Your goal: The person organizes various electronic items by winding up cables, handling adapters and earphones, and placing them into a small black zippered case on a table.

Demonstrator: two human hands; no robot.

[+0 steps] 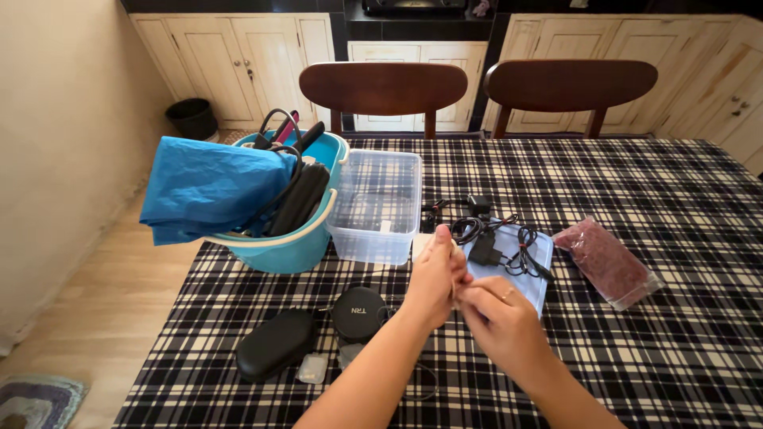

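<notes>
From the head camera, nearest to us are our two forearms, which rise from the near edge of the table with the checked cloth. Our left hand and our right hand meet over the middle of the table, touching. The fingers of both are pressed together around something thin and pale; it is too small to say what it is. We judge we are in a step of fine work on this small thing, and the next move asks for a steady pinch and slow fingers.

Near the left part of the near edge lie a black oval case, a small clear box and a round black case. Just beyond our hands, black cables with a charger lie on a pale blue pouch. To the right of it is a clear bag with reddish content. At the far left corner stand a teal basket with a blue cloth, and beside it a clear plastic container. Two wooden chairs stand behind the far edge.
</notes>
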